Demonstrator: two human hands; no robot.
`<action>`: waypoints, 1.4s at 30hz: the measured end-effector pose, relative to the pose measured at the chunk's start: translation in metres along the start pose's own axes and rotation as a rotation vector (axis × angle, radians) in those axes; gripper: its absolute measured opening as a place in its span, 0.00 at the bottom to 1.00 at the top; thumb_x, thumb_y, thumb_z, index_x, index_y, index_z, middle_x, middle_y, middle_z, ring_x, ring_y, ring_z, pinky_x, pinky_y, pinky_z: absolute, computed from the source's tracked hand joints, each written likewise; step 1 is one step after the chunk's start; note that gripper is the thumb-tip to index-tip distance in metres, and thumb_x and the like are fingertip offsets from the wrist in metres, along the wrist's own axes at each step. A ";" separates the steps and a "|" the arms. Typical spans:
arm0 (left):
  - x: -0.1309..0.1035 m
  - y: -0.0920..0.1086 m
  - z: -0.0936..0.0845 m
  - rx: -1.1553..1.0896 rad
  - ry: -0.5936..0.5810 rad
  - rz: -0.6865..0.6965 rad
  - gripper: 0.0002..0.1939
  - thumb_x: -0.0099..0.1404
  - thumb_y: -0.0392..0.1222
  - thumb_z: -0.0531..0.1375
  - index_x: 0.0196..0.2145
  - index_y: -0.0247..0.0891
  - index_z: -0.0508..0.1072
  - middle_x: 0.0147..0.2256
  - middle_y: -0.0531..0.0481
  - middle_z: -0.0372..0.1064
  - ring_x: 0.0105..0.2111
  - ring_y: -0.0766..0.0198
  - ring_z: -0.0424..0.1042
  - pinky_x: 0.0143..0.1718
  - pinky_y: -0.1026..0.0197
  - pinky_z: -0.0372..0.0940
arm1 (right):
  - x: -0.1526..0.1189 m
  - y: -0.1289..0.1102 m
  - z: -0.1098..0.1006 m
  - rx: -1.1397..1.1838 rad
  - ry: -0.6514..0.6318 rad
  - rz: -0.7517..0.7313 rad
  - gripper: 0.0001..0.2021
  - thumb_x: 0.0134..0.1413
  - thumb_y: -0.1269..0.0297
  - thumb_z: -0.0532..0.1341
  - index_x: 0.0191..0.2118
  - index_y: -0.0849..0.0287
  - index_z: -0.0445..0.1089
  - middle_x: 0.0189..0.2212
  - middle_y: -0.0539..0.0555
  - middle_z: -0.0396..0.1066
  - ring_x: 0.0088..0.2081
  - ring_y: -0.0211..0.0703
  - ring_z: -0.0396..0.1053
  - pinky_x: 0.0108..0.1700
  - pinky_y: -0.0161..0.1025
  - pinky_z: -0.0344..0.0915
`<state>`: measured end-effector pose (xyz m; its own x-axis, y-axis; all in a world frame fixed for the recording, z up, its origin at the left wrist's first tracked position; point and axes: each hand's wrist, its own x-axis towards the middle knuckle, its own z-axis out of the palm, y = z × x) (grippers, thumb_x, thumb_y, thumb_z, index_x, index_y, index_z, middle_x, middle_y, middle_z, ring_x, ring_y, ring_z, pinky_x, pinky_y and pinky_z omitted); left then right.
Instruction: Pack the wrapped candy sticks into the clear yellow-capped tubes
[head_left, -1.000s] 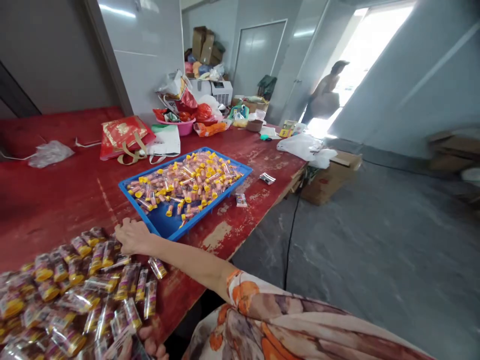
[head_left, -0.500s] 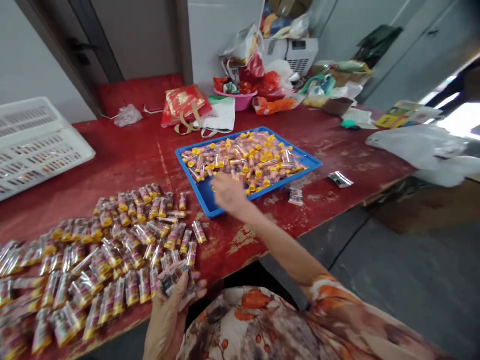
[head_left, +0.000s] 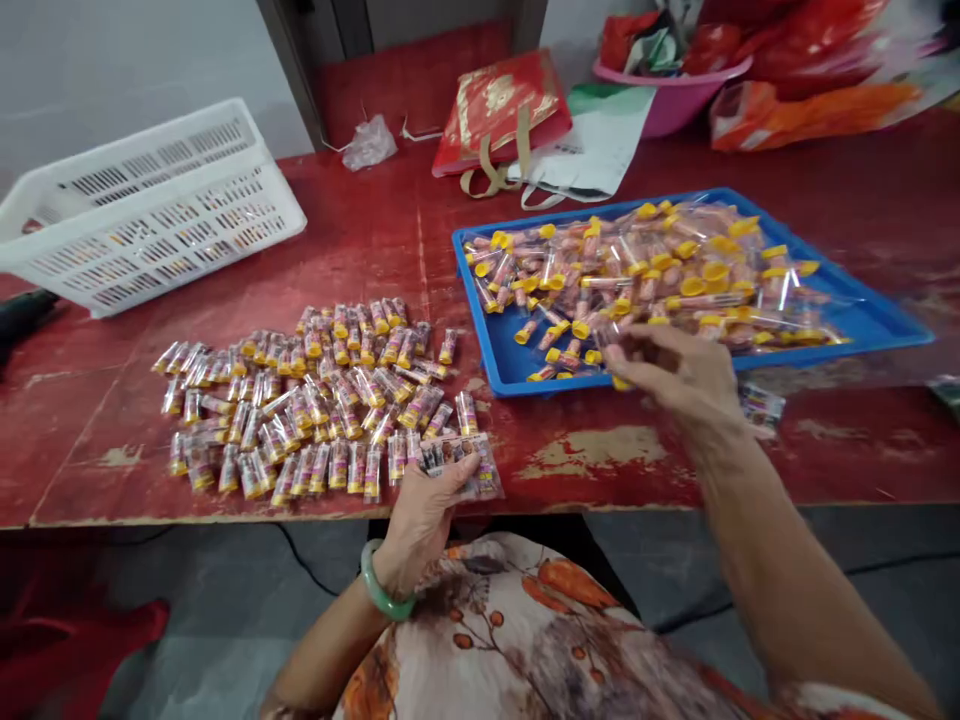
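My left hand, with a green bangle on the wrist, grips a thin stack of small printed cards at the table's front edge. My right hand is over the front rim of a blue tray, its thumb and fingers pinching a small clear tube with a yellow end. Many similar yellow-capped tubes with pink contents fill the tray. Left of it, rows of tubes with printed inserts lie on the red table.
A white slatted basket stands at the back left. Behind the tray are a red gift bag, a white bag and a pink basin. A small printed packet lies beside the tray, near my right wrist.
My right hand has drawn back to the tray's front rim with a tube between its fingers. The left hand still holds the cards. The view has swung left and closer.
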<state>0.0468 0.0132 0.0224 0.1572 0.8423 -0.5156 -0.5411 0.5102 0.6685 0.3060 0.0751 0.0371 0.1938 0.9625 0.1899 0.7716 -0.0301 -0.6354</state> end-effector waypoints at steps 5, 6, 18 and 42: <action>0.007 -0.005 0.003 -0.018 0.091 0.009 0.18 0.45 0.37 0.74 0.35 0.33 0.77 0.33 0.46 0.78 0.31 0.59 0.77 0.37 0.57 0.73 | -0.097 -0.040 0.037 1.284 -0.464 0.295 0.12 0.54 0.58 0.57 0.42 0.57 0.70 0.23 0.49 0.61 0.19 0.35 0.58 0.13 0.32 0.55; 0.007 -0.005 0.004 -0.025 0.098 0.036 0.18 0.45 0.37 0.73 0.35 0.32 0.77 0.34 0.45 0.78 0.32 0.59 0.77 0.38 0.57 0.73 | -0.109 -0.044 0.043 1.299 -0.493 0.316 0.12 0.54 0.59 0.58 0.43 0.56 0.70 0.23 0.48 0.60 0.18 0.33 0.57 0.13 0.30 0.53; 0.002 -0.012 0.014 -0.135 0.084 0.119 0.15 0.47 0.38 0.73 0.34 0.32 0.78 0.36 0.44 0.78 0.37 0.58 0.76 0.47 0.54 0.68 | -0.142 -0.043 0.035 0.283 -0.117 -0.579 0.16 0.57 0.75 0.57 0.51 0.64 0.66 0.41 0.59 0.68 0.41 0.41 0.69 0.39 0.36 0.67; -0.010 -0.018 0.011 -0.123 0.015 0.131 0.15 0.47 0.39 0.73 0.33 0.32 0.77 0.34 0.47 0.76 0.31 0.64 0.74 0.37 0.60 0.69 | -0.152 -0.055 0.069 -0.034 0.299 -0.709 0.19 0.48 0.75 0.67 0.48 0.68 0.67 0.36 0.61 0.74 0.38 0.46 0.74 0.40 0.39 0.72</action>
<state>0.0640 -0.0025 0.0218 0.0672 0.8971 -0.4367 -0.6535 0.3703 0.6601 0.1918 -0.0505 -0.0084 -0.2022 0.6405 0.7409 0.7894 0.5543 -0.2637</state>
